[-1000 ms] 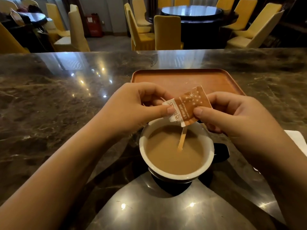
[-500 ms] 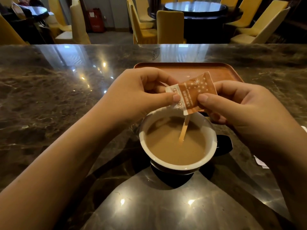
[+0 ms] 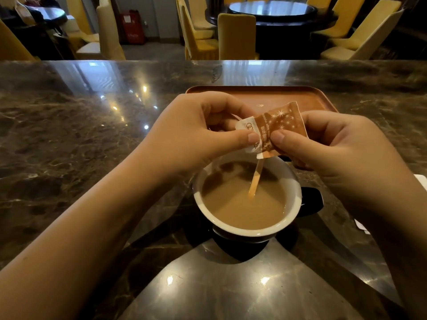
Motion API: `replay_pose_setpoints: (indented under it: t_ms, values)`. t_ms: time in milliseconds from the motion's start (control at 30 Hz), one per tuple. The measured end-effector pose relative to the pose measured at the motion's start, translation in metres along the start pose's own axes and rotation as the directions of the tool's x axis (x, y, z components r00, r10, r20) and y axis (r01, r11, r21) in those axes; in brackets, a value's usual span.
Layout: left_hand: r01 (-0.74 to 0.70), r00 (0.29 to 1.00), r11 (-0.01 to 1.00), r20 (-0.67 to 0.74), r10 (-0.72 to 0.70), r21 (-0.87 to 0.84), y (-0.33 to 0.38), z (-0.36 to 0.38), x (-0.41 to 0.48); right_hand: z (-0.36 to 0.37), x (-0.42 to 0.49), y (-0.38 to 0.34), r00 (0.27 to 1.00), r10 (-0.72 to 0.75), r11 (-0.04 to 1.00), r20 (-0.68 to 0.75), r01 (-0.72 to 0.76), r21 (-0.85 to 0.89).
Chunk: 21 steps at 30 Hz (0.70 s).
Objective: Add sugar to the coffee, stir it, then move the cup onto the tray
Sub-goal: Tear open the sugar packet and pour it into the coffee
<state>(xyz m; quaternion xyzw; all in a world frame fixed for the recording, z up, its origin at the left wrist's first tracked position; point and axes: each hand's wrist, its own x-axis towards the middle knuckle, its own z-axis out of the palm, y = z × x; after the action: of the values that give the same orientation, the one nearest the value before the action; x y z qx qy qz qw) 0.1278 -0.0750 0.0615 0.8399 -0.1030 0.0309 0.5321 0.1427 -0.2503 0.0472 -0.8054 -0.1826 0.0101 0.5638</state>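
Note:
A white-rimmed cup (image 3: pixel 291 212) full of milky coffee stands on the dark marble counter in front of me, its dark handle pointing right. A thin wooden stir stick (image 3: pixel 255 180) leans in the coffee. Just above the cup's far rim I hold a brown and white sugar packet (image 3: pixel 280 124) with star marks. My left hand (image 3: pixel 196 132) pinches its white left end between thumb and fingers. My right hand (image 3: pixel 335 144) pinches its brown part. The packet's lower edge is crumpled and split between my two thumbs. A brown tray (image 3: pixel 309 98) lies beyond my hands.
The marble counter (image 3: pixel 80 135) stretches wide to the left and right. White paper (image 3: pixel 421 181) lies at the right edge, partly behind my right forearm. Yellow-covered chairs (image 3: pixel 235 35) and dark round tables stand beyond the counter's far edge.
My thumbs have come closer together on the packet, and its lower edge now looks creased and split. The packet's right end has tipped up. Cup and stick have stayed put.

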Motion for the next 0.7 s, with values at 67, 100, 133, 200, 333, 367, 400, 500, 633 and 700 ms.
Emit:
replay_pose_setpoints:
  t_ms: [67,100,133,200,333,367,400,500,633,700]
  values:
    - [0.003,1.000,1.000,-0.006,-0.003,0.015,-0.0004,-0.0001,0.0002,0.0001,0.0002,-0.0004,1.000,-0.004,1.000,0.007,0.004,0.001]
    - [0.007,1.000,1.000,-0.009,-0.007,0.021,-0.0009,-0.0006,0.0003,0.0002,0.0001,-0.0007,1.000,-0.006,1.000,0.013,0.006,0.006]
    - [0.010,1.000,1.000,-0.012,-0.010,0.024,-0.0013,-0.0013,0.0004,0.0003,0.0001,-0.0008,1.000,-0.007,1.000,0.015,0.006,0.012]
    - [0.009,1.000,1.000,-0.010,-0.008,0.017,-0.0011,-0.0021,0.0001,0.0000,0.0000,-0.0006,1.000,-0.007,1.000,0.013,0.007,0.022]
    - [-0.012,1.000,0.999,-0.007,0.012,0.030,0.0014,-0.0009,-0.0013,-0.0006,-0.0004,-0.0001,1.000,-0.011,1.000,0.011,0.010,0.027]
    - [-0.015,1.000,0.999,-0.010,0.015,0.041,0.0013,-0.0005,-0.0011,-0.0007,-0.0004,0.0001,1.000,-0.010,1.000,0.012,0.010,0.025]
    - [-0.014,1.000,0.999,-0.013,0.014,0.046,0.0009,-0.0003,-0.0009,-0.0007,-0.0004,0.0003,1.000,-0.010,1.000,0.015,0.010,0.020]
    - [-0.007,1.000,0.999,-0.017,0.008,0.041,-0.0006,-0.0004,-0.0004,-0.0012,-0.0001,0.0009,1.000,-0.009,1.000,0.017,0.009,0.018]
    - [-0.008,1.000,1.000,-0.011,0.008,0.016,-0.0011,-0.0009,0.0002,-0.0017,-0.0001,0.0016,1.000,-0.009,0.998,0.013,0.008,0.064]
    - [0.007,1.000,1.000,0.000,-0.007,-0.010,-0.0012,-0.0016,0.0003,-0.0028,-0.0001,0.0022,1.000,0.002,0.994,0.011,-0.003,0.108]
